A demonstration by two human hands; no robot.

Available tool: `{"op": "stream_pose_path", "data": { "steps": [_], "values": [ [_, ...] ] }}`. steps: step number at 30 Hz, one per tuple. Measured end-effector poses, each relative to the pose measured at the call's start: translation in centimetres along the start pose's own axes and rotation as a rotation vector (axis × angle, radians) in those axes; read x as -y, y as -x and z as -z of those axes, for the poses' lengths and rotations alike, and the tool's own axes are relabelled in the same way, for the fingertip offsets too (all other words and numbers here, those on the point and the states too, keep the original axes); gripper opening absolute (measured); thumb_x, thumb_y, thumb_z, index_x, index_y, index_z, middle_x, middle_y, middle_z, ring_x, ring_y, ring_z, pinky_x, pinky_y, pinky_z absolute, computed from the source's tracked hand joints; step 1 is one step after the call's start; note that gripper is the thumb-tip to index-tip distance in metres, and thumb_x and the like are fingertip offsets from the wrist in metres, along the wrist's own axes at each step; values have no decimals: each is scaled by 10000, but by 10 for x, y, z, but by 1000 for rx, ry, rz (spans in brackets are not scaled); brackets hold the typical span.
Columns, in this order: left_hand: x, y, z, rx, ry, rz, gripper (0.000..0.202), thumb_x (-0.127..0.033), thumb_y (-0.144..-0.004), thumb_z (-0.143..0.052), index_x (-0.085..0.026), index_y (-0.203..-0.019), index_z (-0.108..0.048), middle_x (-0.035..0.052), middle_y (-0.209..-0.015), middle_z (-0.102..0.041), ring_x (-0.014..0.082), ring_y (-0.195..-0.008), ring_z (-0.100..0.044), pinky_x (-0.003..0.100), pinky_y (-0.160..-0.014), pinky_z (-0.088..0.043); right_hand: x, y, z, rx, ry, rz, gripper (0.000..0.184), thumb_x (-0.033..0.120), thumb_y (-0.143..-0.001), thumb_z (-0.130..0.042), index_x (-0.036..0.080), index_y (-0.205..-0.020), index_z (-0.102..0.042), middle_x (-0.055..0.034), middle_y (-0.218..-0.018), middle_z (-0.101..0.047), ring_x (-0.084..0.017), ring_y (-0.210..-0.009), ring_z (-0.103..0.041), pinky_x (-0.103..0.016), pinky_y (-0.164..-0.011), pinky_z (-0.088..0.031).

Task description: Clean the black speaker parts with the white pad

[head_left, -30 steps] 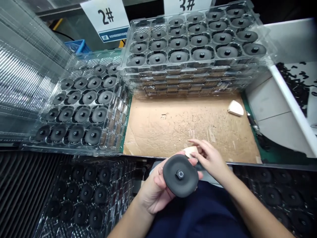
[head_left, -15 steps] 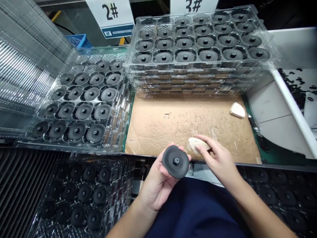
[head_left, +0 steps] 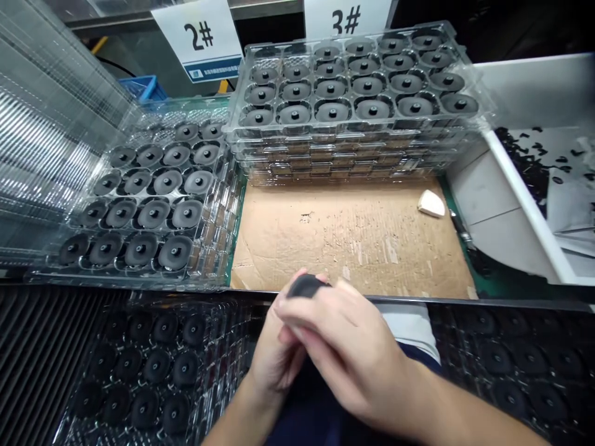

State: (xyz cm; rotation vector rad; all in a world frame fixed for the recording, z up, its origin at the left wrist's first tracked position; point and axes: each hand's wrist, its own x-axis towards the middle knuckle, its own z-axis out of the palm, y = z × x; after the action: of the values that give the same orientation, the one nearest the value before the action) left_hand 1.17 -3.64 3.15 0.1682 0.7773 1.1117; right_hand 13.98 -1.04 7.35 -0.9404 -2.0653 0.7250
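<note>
1. The black disc (head_left: 304, 286) sits between the two hands, just past the front edge of the bench. Only a sliver of its dark rim shows (fingers hide the rest).
2. The left hand (head_left: 276, 353) is cupped under the disc, fingers curled up around it, holding it.
3. The right hand (head_left: 344, 347) lies closed over the disc from above (anything else in that palm is hidden, so I can't tell).
4. Ahead of the hands, a scuffed cardboard sheet (head_left: 353, 241) covers the bench. A pale wedge of foam (head_left: 431, 204) lies near its right end, well apart from the hands.
5. A stack of clear plastic trays (head_left: 353, 139) stands behind the cardboard, its top tray full of black discs. A similar clear tray (head_left: 223, 248) lies to the left, and more filled trays (head_left: 218, 371) sit below the bench edge.
6. Beyond are a "2#" sign (head_left: 198, 37), a "3#" sign (head_left: 348, 18) and a blue crate (head_left: 142, 88). At right, a white bin (head_left: 525, 204) holds black scraps (too small to identify).
</note>
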Motion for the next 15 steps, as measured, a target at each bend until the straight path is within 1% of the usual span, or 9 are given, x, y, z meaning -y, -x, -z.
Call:
{"op": "stream_pose_path", "data": {
  "steps": [2,3,6,8,10,11,12,13,15],
  "values": [
    [-2,2,2,50,-3,-42,559,-347,-520,-844,-280,-1049,-677,-23,-1056,-719,168,-971,-659,226,-878,-497,0,12,11,110,-35,-16,204,102,-896,-434,157,-1011,-592,-17,-834,-671,-125,-734,-576,-266,-688,-409],
    [-2,2,2,73,-8,-32,579,-345,-492,-854,-279,-1040,-680,-24,-1054,-721,168,-966,-663,225,-873,-500,-1,17,17,125,-4,-56,194,94,-887,-448,165,-996,-592,-8,-829,-669,-117,-720,-574,-257,-676,-401],
    [3,0,3,71,-26,30,617,-356,-473,-857,-275,-1056,-673,-20,-1065,-716,149,-1009,-640,195,-900,-468,-6,22,30,28,233,-151,202,94,-892,-445,143,-992,-614,-18,-733,-629,-130,-623,-505,-275,-608,-352],
    [9,-1,1,65,-34,67,690,-417,-462,-844,-270,-1108,-649,-1,-1115,-695,177,-1082,-605,232,-968,-434,-9,15,33,-14,294,-52,250,125,-926,-401,153,-959,-647,-19,-667,-582,-145,-595,-445,-292,-586,-317],
    [11,-1,-2,91,-42,95,722,-462,-467,-825,-253,-1132,-638,19,-1129,-684,216,-1114,-591,280,-996,-426,-15,6,33,28,157,110,304,160,-950,-370,187,-935,-672,-13,-648,-566,-150,-612,-444,-290,-594,-331],
    [11,0,-4,115,-48,101,693,-459,-489,-819,-233,-1121,-647,28,-1100,-693,219,-1097,-603,275,-974,-443,-19,2,33,59,51,146,301,170,-953,-374,195,-946,-674,-15,-683,-589,-146,-645,-475,-283,-615,-359],
    [11,1,-6,140,-45,101,643,-443,-520,-812,-217,-1102,-658,31,-1060,-706,210,-1058,-626,260,-933,-468,-23,1,33,72,-34,126,280,173,-949,-390,194,-979,-667,-18,-735,-617,-140,-683,-509,-272,-640,-390],
    [10,1,-7,162,-34,101,593,-424,-550,-805,-214,-1087,-666,29,-1033,-716,197,-1012,-650,243,-892,-486,-27,2,33,58,-82,51,258,169,-942,-410,188,-1024,-654,-24,-793,-639,-134,-722,-540,-261,-664,-417],
    [8,3,-8,195,10,112,563,-414,-565,-799,-234,-1082,-669,32,-1070,-719,187,-949,-682,235,-841,-507,-36,14,31,-32,-95,-200,232,190,-930,-453,185,-1080,-630,-39,-915,-663,-134,-810,-586,-251,-709,-452]
  ]
}}
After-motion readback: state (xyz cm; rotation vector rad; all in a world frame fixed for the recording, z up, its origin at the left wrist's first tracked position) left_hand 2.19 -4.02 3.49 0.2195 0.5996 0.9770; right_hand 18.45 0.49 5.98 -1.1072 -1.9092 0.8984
